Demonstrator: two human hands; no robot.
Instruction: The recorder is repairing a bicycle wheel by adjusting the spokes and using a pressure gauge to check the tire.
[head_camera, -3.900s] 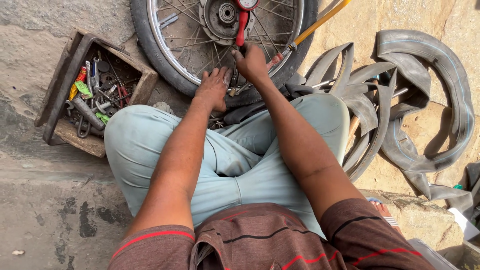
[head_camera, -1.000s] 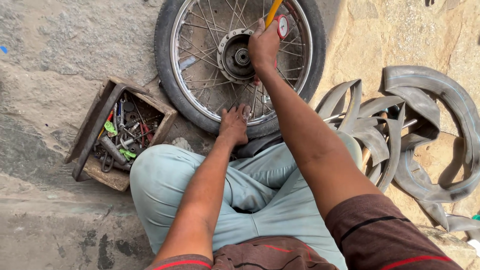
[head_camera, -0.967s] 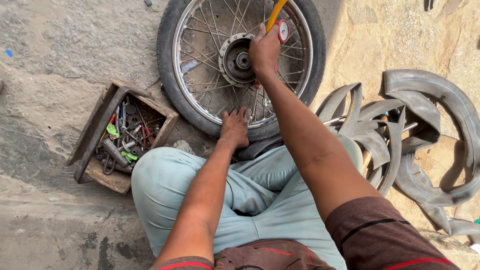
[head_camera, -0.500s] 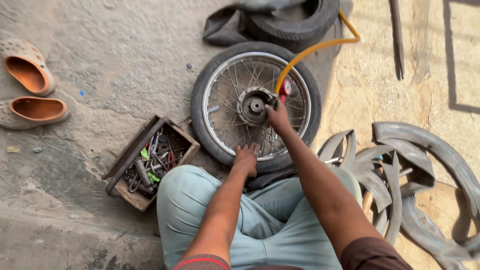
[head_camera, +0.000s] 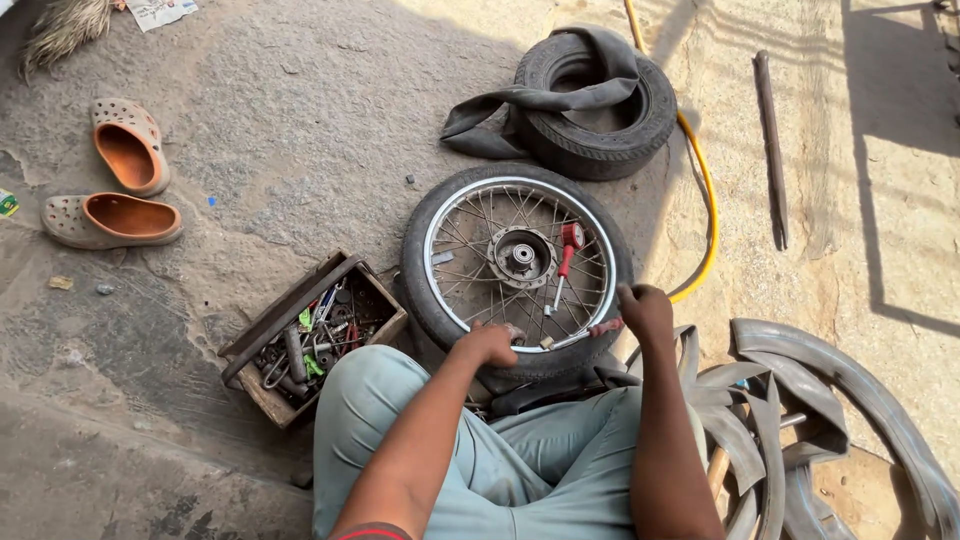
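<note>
Both hands (head_camera: 490, 345) (head_camera: 645, 312) on the spoked wheel's (head_camera: 520, 262) near rim.

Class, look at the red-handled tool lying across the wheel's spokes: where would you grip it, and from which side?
Grip the red-handled tool at its red upper end, probably from above. It lies flat on the spoked wheel beside the hub, and its thin shaft points toward the near rim.

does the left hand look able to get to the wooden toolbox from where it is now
Probably yes. The left hand rests on the near rim of the spoked wheel, and the wooden toolbox sits open on the ground just to its left, beside the knee, with nothing lying between them.
</note>
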